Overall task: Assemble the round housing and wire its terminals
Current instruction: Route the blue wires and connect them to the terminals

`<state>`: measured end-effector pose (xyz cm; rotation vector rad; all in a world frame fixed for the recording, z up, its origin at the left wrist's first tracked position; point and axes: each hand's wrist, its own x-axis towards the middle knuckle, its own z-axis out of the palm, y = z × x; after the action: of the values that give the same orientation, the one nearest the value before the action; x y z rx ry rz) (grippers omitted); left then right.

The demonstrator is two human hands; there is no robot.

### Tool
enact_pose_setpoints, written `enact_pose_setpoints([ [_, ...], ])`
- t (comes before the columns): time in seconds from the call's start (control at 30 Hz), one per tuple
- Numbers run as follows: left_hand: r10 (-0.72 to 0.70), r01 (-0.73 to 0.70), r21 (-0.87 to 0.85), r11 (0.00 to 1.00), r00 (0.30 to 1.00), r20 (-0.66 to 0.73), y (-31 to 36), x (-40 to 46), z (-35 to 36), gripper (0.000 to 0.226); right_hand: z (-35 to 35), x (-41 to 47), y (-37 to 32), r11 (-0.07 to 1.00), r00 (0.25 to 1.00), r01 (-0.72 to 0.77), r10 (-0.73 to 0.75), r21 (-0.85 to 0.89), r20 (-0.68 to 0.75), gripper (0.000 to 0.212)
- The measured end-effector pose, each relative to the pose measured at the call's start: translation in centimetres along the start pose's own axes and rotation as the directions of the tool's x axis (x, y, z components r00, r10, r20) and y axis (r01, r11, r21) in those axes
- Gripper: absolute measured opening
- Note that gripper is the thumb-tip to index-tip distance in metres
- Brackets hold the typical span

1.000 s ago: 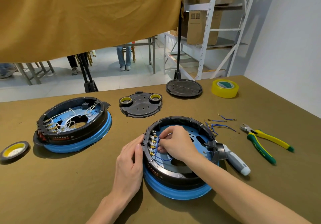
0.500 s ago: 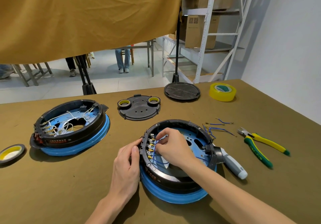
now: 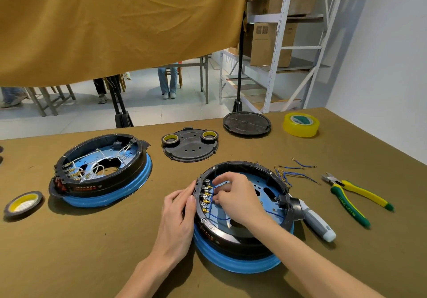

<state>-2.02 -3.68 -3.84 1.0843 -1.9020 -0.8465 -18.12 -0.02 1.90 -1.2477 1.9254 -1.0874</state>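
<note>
On the olive-brown table (image 3: pixel 80 251) the near round housing (image 3: pixel 240 240), black ring on a blue base, sits right in front of the person. The left hand (image 3: pixel 178 219) lies against its outer left wall, fingers straight and close together, pressing the rim beside the terminals (image 3: pixel 205 196). The right hand (image 3: pixel 238 196) reaches inside the ring with fingers curled, pinching a blue wire (image 3: pixel 213 190) at the terminal row. A grey-handled screwdriver (image 3: pixel 316 223) lies touching the housing's right side. Loose blue wires (image 3: pixel 293 174) lie just beyond, with green-yellow pliers (image 3: pixel 353 196) further right. A second housing (image 3: pixel 101 170) with white wiring stands well apart at left, near a tape roll (image 3: pixel 23 203). 2 black covers (image 3: pixel 190 146) and yellow tape (image 3: pixel 301 124) lie at the far edge
</note>
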Motion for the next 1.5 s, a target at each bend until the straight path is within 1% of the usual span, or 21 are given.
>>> enact_pose_setpoints([
  [0.1,-0.002,0.002,-0.006,1.0,1.0,-0.007,0.0,0.1,0.1,0.052,-0.4,0.0,-0.2,1.0,1.0,0.001,-0.002,0.012,0.021,0.043],
  [0.17,0.007,-0.007,-0.004,1.0,1.0,-0.015,0.1,0.1,0.2,0.054,-0.6,0.0,-0.3,1.0,1.0,-0.003,0.003,0.022,0.024,0.046],
  [0.27,0.004,-0.004,0.007,1.0,1.0,-0.022,0.0,0.0,0.2,0.058,-0.6,0.1,-0.3,0.998,0.999,-0.02,0.018,0.066,0.036,0.043],
  [0.4,-0.006,0.006,0.015,1.0,1.0,-0.017,-0.2,0.1,0.3,0.052,-0.7,0.2,-0.4,0.992,0.998,-0.052,0.047,0.116,0.047,0.042],
  [0.5,-0.009,0.01,0.013,1.0,1.0,-0.017,-0.3,0.1,0.2,0.06,-0.9,0.2,-0.4,0.992,0.997,-0.046,0.038,0.119,0.064,0.041],
  [0.53,-0.009,0.009,0.012,1.0,1.0,-0.013,-0.3,0.0,0.2,0.062,-0.9,0.1,-0.4,0.995,0.997,-0.028,0.022,0.094,0.069,0.038],
  [0.6,-0.015,0.015,0.013,1.0,1.0,-0.004,-0.3,0.0,0.2,0.059,-0.9,-0.2,-0.3,0.997,0.996,0.06,-0.056,-0.057,0.076,0.028],
  [0.67,-0.023,0.023,0.005,1.0,1.0,0.002,-0.3,-0.1,0.1,0.055,-1.0,-0.5,-0.3,0.966,0.986,0.158,-0.142,-0.204,0.09,0.019],
  [0.7,-0.027,0.027,0.0,1.0,1.0,0.004,-0.3,-0.1,0.1,0.055,-1.2,-0.6,-0.4,0.956,0.98,0.189,-0.168,-0.225,0.107,0.014],
  [0.73,-0.029,0.029,-0.002,1.0,1.0,0.006,-0.3,-0.1,0.0,0.054,-1.5,-0.7,-0.4,0.953,0.973,0.21,-0.182,-0.218,0.142,0.011],
  [0.8,-0.026,0.026,-0.003,1.0,1.0,0.003,-0.3,-0.1,0.0,0.049,-2.1,-0.9,-0.5,0.946,0.944,0.249,-0.189,-0.207,0.269,0.009],
  [0.87,-0.027,0.027,-0.007,1.0,1.0,-0.003,-0.2,-0.1,0.0,0.045,-2.2,-1.2,-0.5,0.923,0.917,0.288,-0.19,-0.254,0.35,0.01],
  [1.0,-0.049,0.049,-0.034,0.998,0.999,0.003,0.0,-0.1,-0.1,0.046,-1.4,-1.1,-0.2,0.881,0.911,0.341,-0.224,-0.328,0.345,0.009],
  [1.07,-0.059,0.059,-0.036,0.998,0.998,0.006,0.0,-0.1,-0.1,0.048,-1.2,-0.9,0.0,0.863,0.908,0.358,-0.232,-0.357,0.35,0.012],
  [1.33,-0.069,0.07,-0.07,0.995,0.998,0.006,0.0,-0.2,-0.2,0.059,-1.9,-0.8,0.9,0.873,0.914,0.348,-0.237,-0.34,0.328,0.014],
  [1.5,-0.074,0.075,-0.079,0.994,0.997,0.015,-0.1,-0.2,-0.2,0.058,-1.9,-0.7,1.1,0.88,0.915,0.341,-0.229,-0.332,0.333,0.018],
])
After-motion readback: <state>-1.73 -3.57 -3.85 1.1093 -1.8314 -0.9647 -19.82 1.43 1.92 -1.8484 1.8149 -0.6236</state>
